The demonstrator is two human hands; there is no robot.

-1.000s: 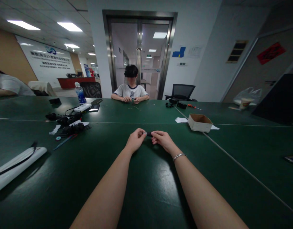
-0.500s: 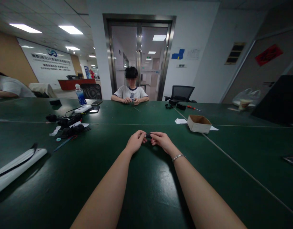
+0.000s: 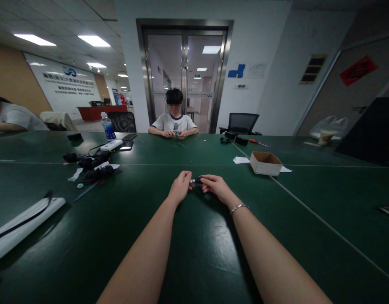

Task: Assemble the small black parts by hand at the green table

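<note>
The left hand (image 3: 180,187) is pinching the shiny end of a small dark piece (image 3: 197,180); the right hand (image 3: 214,186) is clamping its fingers on the black end. Between them, I am seeing its long axis running roughly along the worktop (image 3: 143,198)'s far edge, neither hand being nearer.

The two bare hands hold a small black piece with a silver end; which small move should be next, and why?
Perhaps a gentle twist by the bare right hand, because it pinches the small, elongated black piece by its dark end while the bare left hand holds the shiny silver end. Whether that end turns, I cannot tell.
</note>
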